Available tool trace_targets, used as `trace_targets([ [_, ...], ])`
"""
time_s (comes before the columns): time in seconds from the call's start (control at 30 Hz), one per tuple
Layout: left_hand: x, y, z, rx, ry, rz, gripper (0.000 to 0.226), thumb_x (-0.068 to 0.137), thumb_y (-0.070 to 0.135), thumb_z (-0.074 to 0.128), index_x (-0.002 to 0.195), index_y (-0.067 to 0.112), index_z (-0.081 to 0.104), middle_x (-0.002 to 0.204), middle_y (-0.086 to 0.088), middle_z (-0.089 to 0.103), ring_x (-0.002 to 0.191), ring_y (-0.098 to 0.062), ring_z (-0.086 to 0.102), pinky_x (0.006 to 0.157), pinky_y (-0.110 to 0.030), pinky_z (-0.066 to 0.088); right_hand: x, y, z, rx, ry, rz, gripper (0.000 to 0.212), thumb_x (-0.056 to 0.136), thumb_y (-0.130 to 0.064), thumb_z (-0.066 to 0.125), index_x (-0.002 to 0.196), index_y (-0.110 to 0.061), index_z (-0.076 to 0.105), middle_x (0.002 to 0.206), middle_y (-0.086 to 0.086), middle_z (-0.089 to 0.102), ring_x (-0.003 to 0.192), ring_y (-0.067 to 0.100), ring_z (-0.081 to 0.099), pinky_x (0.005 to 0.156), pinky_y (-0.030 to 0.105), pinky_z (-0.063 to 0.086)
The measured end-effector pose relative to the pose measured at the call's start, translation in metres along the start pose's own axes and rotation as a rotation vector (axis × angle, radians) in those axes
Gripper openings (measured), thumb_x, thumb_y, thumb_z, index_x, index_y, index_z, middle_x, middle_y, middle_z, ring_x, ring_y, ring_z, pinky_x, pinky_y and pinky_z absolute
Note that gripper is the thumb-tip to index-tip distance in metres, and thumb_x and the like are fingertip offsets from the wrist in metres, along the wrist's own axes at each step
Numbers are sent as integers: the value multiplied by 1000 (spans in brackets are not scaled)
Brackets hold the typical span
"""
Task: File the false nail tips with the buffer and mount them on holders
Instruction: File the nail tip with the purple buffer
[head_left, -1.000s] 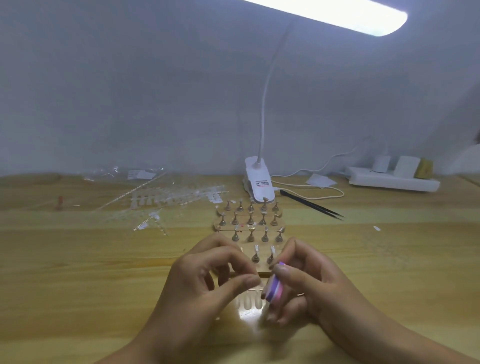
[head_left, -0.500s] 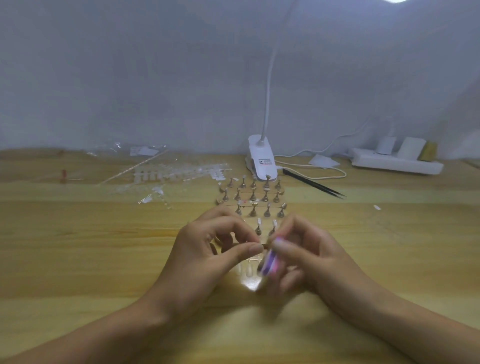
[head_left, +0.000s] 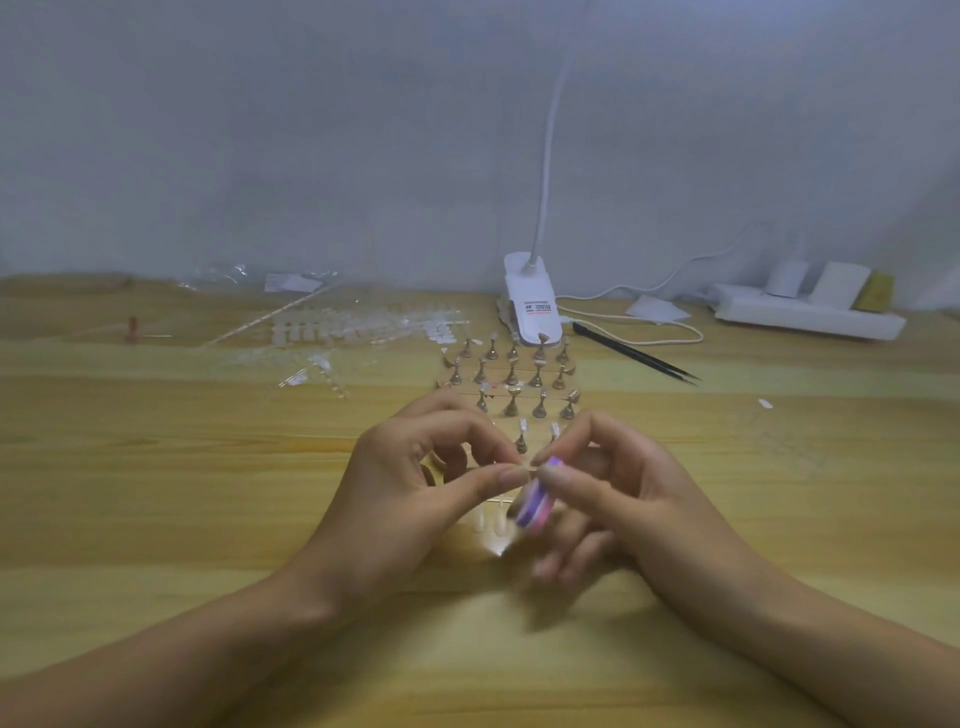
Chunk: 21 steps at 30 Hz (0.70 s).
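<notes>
My left hand pinches a small clear nail tip between thumb and forefinger; the tip is barely visible. My right hand grips a purple, white and pink buffer block right against that tip. Both hands hover low over the wooden table, just in front of a clear stand with rows of small gold holders. Two of the nearest holders carry clear tips. A few loose tips lie under my hands.
A white clip lamp base stands behind the holders. Black tweezers lie to its right. A white power strip sits far right. Clear nail tip strips and plastic packaging are scattered at the back left.
The view has tilted down, so everything sits higher in frame. My hands stay together with the buffer against the tip; the buffer has shifted slightly.
</notes>
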<state>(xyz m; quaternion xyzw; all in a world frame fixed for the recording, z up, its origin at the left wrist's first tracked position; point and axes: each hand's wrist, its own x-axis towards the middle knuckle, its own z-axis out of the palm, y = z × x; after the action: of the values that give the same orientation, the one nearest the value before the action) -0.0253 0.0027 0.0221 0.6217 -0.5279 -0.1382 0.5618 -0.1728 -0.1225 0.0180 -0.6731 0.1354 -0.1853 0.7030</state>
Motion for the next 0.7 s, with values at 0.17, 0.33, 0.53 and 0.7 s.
trace_targets([
  [0.17, -1, 1, 0, 10, -1, -2, 8, 70, 37, 75, 67, 31, 70, 83, 9, 61, 65, -4, 54, 56, -9, 36, 0, -1, 1, 5, -44, -12, 31, 86, -25, 73, 93, -4, 50, 83, 21, 72, 63, 34, 72, 53, 31, 58],
  [0.33, -2, 1, 0, -1, -11, -3, 9, 71, 35, 75, 68, 27, 71, 82, 9, 61, 65, -4, 53, 56, -9, 37, 0, 0, 0, 22, -45, -15, 29, 87, -24, 73, 93, -5, 52, 84, 24, 71, 67, 34, 72, 56, 30, 58],
  [0.53, -1, 2, 0, 8, 18, -5, 9, 69, 38, 75, 66, 31, 70, 81, 11, 61, 64, -2, 53, 57, -8, 36, 0, -2, 2, 20, -52, -23, 23, 82, -26, 75, 88, -11, 58, 85, 23, 73, 70, 30, 74, 59, 27, 57],
  [0.7, 0, -2, 0, 1, 12, -5, 8, 69, 37, 75, 66, 32, 70, 82, 9, 61, 65, -2, 55, 57, -8, 37, 1, 0, 1, 25, -1, -18, 28, 82, -29, 78, 89, -8, 61, 85, 24, 73, 70, 30, 74, 60, 29, 59],
])
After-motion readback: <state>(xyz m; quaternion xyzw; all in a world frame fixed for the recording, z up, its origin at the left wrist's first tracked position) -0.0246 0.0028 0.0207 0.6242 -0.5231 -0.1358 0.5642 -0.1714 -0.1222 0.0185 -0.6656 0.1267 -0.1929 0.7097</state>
